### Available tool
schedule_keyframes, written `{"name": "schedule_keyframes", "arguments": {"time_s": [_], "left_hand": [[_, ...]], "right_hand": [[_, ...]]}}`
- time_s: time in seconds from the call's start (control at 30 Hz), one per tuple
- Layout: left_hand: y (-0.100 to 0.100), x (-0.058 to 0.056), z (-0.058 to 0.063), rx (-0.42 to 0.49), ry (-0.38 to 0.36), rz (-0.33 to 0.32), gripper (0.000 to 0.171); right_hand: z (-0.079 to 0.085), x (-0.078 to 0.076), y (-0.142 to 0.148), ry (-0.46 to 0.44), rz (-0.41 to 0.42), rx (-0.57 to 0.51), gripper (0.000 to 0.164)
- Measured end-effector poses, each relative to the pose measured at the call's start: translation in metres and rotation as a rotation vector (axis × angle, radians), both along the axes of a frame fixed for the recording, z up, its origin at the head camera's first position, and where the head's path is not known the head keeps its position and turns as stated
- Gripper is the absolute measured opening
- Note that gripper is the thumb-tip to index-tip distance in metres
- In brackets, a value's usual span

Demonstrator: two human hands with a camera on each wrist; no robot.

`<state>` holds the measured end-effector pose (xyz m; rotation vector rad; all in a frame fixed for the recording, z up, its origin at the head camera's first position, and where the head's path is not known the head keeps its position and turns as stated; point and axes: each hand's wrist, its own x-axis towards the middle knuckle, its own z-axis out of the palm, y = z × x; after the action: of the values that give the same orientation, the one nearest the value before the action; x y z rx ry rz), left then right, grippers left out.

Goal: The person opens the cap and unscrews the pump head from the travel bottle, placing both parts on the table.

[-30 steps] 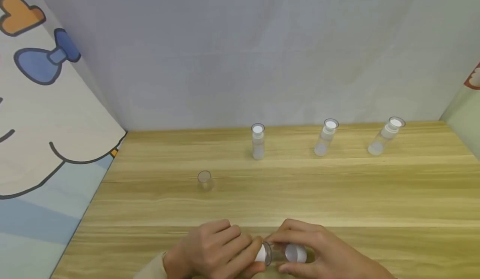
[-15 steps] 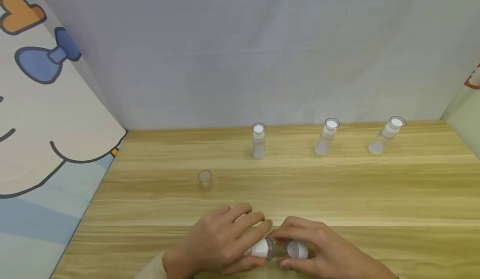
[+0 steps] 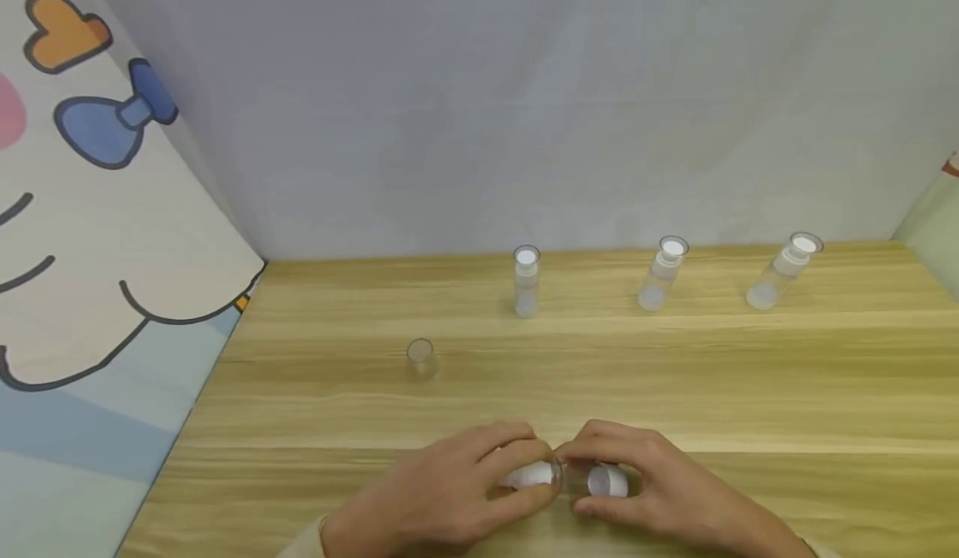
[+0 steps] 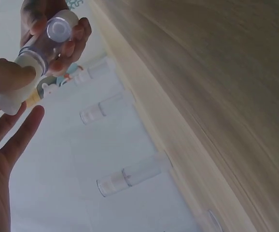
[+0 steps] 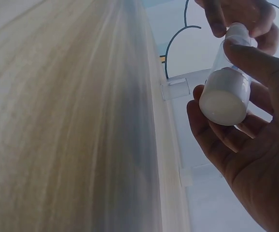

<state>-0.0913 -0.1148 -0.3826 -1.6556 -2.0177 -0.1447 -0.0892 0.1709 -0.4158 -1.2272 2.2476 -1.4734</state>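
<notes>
A small clear pump bottle (image 4: 47, 44) with a white top and a white base (image 5: 224, 99) lies sideways between both hands, above the table. My left hand (image 3: 457, 487) holds its white top (image 3: 534, 475) between thumb and fingers. The right hand (image 3: 655, 483) grips the clear body close to the white base, thumb on the near side. Farther back and to the left, a clear cap (image 3: 421, 360) stands on the table. Fingers hide parts of the bottle in the head view.
Three similar bottles stand upright along the back of the wooden table (image 3: 337, 412): one near the middle (image 3: 527, 283), one right of it (image 3: 663, 275), one at far right (image 3: 782, 271). A grey-white backdrop (image 3: 479, 108) rises behind; a cartoon-printed cloth (image 3: 90, 233) borders the left.
The left fingers straightened over the white top, then bent round it again. Both hands and the bottle have risen slightly in the head view. The cap and standing bottles stay put.
</notes>
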Motion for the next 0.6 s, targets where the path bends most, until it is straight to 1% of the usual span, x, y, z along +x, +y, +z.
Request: {"name": "schedule_keyframes", "arguments": {"time_s": [0.07, 0.1, 0.17, 0.2, 0.23, 0.3, 0.37, 0.43, 0.53, 0.6], "left_hand": [[0.0006, -0.0012, -0.0002, -0.006, 0.020, -0.021, 0.027], [0.0005, -0.0016, -0.0003, -0.005, 0.023, -0.030, 0.027], [0.0013, -0.0017, -0.0003, 0.003, 0.016, -0.036, 0.026], [0.0016, -0.0016, -0.0005, 0.007, 0.019, -0.034, 0.026], [0.0015, -0.0016, -0.0002, 0.009, 0.012, -0.029, 0.026], [0.0014, -0.0016, -0.0001, 0.018, -0.015, -0.023, 0.027], [0.0017, -0.0017, -0.0003, 0.032, -0.051, -0.017, 0.027], [0.0025, -0.0027, -0.0006, 0.047, -0.062, -0.020, 0.027], [0.0033, -0.0050, -0.0003, 0.067, -0.014, -0.018, 0.026], [0.0036, -0.0067, 0.0002, 0.079, 0.031, -0.012, 0.024]], "right_hand": [[-0.0001, -0.0004, 0.0003, 0.017, 0.004, -0.011, 0.041], [0.0002, -0.0002, 0.0002, 0.012, -0.004, -0.005, 0.041], [0.0002, 0.0004, 0.0008, 0.014, -0.007, -0.004, 0.041], [0.0008, 0.0009, 0.0012, 0.001, -0.011, 0.003, 0.041], [0.0003, 0.0005, 0.0014, 0.018, -0.002, -0.006, 0.041], [0.0010, 0.0008, 0.0015, 0.018, -0.004, -0.002, 0.041], [0.0013, 0.0005, 0.0016, 0.045, 0.007, -0.013, 0.042], [0.0016, 0.0004, 0.0015, 0.067, 0.006, -0.017, 0.042], [0.0028, 0.0009, 0.0011, 0.059, -0.009, -0.006, 0.043], [0.0030, 0.0011, 0.0010, 0.069, -0.010, -0.004, 0.043]]}}
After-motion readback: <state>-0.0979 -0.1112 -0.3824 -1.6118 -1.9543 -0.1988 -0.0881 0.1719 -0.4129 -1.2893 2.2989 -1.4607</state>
